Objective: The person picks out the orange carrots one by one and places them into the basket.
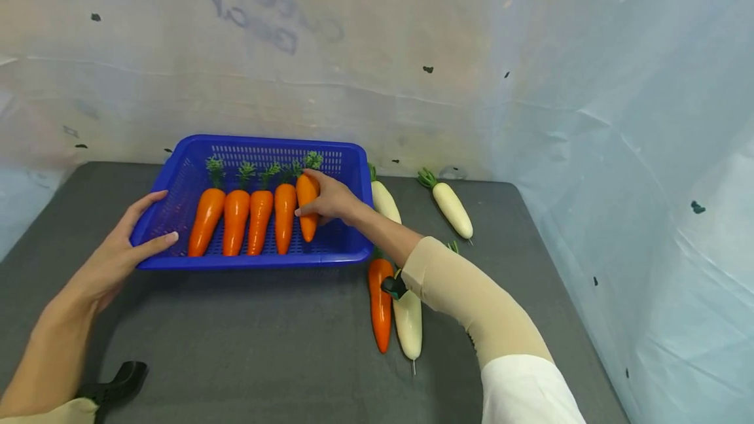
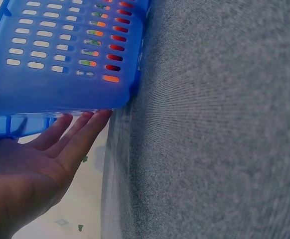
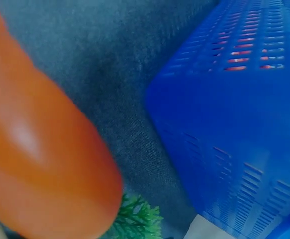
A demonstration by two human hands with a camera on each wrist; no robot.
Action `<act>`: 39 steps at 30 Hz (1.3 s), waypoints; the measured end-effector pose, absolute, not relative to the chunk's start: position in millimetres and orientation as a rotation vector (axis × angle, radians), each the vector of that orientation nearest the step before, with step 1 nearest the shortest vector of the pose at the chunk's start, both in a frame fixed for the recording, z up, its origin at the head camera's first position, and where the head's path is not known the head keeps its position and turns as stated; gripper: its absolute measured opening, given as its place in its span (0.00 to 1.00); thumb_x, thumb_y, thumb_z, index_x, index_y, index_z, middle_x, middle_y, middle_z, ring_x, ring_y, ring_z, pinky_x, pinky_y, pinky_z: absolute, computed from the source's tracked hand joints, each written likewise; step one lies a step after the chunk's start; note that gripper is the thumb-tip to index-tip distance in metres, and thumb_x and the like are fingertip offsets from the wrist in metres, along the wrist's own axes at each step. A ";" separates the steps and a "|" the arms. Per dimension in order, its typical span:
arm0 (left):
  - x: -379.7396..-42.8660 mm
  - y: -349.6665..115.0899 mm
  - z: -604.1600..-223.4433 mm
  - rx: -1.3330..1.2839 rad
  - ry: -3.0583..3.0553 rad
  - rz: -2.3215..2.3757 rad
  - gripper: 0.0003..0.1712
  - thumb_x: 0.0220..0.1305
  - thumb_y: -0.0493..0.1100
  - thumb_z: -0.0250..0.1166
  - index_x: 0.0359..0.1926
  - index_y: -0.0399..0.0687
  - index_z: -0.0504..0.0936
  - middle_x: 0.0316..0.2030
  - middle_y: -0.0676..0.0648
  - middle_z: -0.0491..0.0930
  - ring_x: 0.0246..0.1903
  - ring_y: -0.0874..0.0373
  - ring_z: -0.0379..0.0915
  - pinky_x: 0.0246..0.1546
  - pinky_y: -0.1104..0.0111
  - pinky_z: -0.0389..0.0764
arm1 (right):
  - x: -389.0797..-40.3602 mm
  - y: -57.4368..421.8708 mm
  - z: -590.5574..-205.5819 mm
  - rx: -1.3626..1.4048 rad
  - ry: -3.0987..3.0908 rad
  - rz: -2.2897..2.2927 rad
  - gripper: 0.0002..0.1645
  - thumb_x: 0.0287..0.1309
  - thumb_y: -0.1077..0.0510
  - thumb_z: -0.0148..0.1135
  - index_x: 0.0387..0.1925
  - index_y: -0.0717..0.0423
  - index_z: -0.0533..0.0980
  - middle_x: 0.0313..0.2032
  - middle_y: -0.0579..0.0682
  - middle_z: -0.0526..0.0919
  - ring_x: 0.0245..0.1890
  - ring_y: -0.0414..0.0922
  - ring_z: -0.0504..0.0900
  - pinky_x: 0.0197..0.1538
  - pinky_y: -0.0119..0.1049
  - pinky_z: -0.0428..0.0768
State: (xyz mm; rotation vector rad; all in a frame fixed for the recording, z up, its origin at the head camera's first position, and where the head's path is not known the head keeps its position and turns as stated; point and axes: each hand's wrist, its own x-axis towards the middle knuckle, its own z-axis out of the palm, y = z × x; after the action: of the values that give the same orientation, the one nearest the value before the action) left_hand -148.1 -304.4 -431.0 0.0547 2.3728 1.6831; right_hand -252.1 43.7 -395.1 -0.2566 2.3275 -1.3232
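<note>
A blue plastic basket (image 1: pixel 253 260) holds several orange carrots (image 1: pixel 235 221) with green tops, lying side by side. My left hand (image 1: pixel 120 254) holds the basket's left end, thumb over the rim at the front corner. In the left wrist view, the fingers of that left hand (image 2: pixel 45 164) lie against the outside of the basket (image 2: pixel 60 92). Inside the basket, my right hand (image 1: pixel 332 198) grips the rightmost carrot (image 1: pixel 307 192) near its thick upper end. Another carrot (image 1: pixel 380 306) lies outside on the table, large in the right wrist view beside the basket (image 3: pixel 210 104).
White radishes with green tops lie right of the basket: one (image 1: pixel 452 210) at the back, one (image 1: pixel 385 201) by the basket's side, one (image 1: pixel 408 322) beside the loose carrot. The grey table (image 1: pixel 247 345) meets pale plastic sheeting (image 1: pixel 383 51) at the back and right.
</note>
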 end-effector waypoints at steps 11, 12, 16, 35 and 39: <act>-147.1 -306.2 -430.2 0.048 2.372 1.686 0.44 0.77 0.47 0.52 0.76 0.83 0.34 0.75 0.32 0.21 0.67 0.22 0.34 0.61 0.25 0.40 | -256.9 32.3 -401.2 -0.256 2.428 -1.116 0.56 0.52 0.61 0.76 0.77 0.41 0.56 0.63 0.59 0.70 0.44 0.51 0.83 0.35 0.46 0.87; -146.8 -306.3 -430.2 0.045 2.372 1.688 0.44 0.77 0.47 0.53 0.76 0.83 0.34 0.75 0.32 0.21 0.67 0.22 0.33 0.61 0.25 0.39 | -256.8 31.7 -401.5 -0.258 2.435 -1.102 0.56 0.52 0.61 0.76 0.77 0.41 0.56 0.64 0.58 0.70 0.44 0.51 0.83 0.35 0.45 0.87; -146.6 -305.4 -430.1 0.030 2.371 1.685 0.44 0.76 0.48 0.53 0.75 0.84 0.34 0.75 0.32 0.20 0.67 0.22 0.33 0.61 0.25 0.39 | -257.2 30.5 -401.1 -0.232 2.427 -1.082 0.57 0.52 0.61 0.76 0.77 0.40 0.55 0.67 0.57 0.68 0.46 0.50 0.83 0.37 0.43 0.87; -149.2 -300.5 -430.6 0.015 2.381 1.680 0.46 0.75 0.48 0.56 0.76 0.83 0.34 0.75 0.32 0.21 0.67 0.20 0.33 0.60 0.24 0.41 | -251.7 50.4 -381.2 -0.186 2.169 -1.337 0.51 0.58 0.73 0.64 0.77 0.42 0.56 0.75 0.59 0.55 0.54 0.56 0.80 0.49 0.54 0.83; -148.9 -300.2 -429.8 0.008 2.389 1.678 0.46 0.75 0.49 0.56 0.76 0.84 0.34 0.75 0.32 0.21 0.67 0.20 0.32 0.59 0.24 0.41 | -249.9 56.9 -374.0 -0.220 2.198 -1.379 0.47 0.60 0.68 0.66 0.76 0.42 0.59 0.74 0.61 0.56 0.60 0.54 0.76 0.53 0.52 0.82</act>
State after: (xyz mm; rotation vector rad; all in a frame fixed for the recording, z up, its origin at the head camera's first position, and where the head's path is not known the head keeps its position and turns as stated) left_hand -148.9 -300.2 -429.8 0.0077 2.3886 1.6778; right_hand -249.9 56.9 -374.0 -0.2197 2.1977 -1.3792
